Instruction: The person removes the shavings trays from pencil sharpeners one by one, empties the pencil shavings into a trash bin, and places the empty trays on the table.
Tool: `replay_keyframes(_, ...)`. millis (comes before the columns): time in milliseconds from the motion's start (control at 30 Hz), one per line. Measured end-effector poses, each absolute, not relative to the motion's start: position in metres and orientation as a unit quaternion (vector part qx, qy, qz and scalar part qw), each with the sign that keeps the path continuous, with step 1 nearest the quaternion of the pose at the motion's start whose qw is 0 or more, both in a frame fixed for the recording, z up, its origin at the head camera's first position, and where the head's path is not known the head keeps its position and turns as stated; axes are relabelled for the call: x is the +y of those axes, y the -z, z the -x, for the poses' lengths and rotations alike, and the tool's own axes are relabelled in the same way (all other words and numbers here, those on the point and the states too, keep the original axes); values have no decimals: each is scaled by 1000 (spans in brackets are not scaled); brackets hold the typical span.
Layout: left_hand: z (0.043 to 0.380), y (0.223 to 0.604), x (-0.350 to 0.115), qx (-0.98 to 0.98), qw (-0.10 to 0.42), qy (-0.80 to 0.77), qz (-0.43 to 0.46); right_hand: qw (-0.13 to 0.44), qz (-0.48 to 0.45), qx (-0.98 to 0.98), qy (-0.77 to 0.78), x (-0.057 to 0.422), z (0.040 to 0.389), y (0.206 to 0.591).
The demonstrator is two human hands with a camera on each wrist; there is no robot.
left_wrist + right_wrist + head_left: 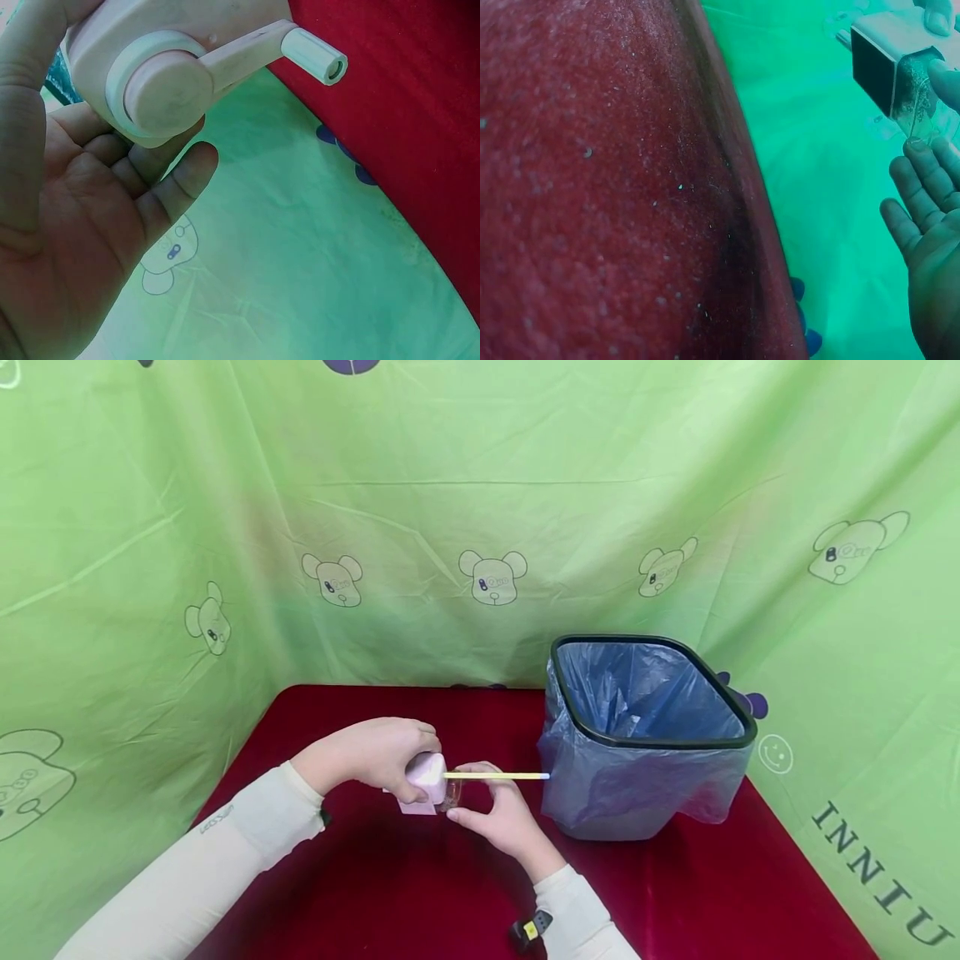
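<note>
A pale pink hand-crank pencil sharpener [426,775] is held up over the table in my left hand [386,756], which grips its body. From its front a yellow pencil [528,776] sticks out to the right. The left wrist view shows the crank handle [315,56], which no finger touches. My right hand [504,818] pinches the clear shavings drawer [916,90] at the sharpener's front between thumb and fingers. Shavings show inside the drawer, which juts partly out of the body. The sharpener's dark base [872,73] faces the right wrist camera.
A bin [603,810] with a black rim and a bluish plastic liner stands on the right of the red-covered table [360,893], close to the pencil's outer end. Green printed cloth [420,635] hangs behind and on both sides.
</note>
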State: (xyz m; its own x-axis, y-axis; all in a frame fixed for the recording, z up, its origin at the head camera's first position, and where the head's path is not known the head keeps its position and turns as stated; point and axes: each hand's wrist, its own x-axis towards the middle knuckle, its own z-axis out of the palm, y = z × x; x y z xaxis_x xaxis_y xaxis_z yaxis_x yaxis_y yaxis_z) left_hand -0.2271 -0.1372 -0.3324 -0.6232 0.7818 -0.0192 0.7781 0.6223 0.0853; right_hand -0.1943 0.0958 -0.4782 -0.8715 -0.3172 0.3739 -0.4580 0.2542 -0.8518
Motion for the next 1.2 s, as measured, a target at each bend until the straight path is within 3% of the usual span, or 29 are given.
replay_keyframes(300,229,333,-143,900,23,-30,-434,23,-221,-772,-596,99,180,448)
replay_keyframes(1200,228,330,-147,901,25,-39,-432,36,-227,-775,-588,101,177,446)
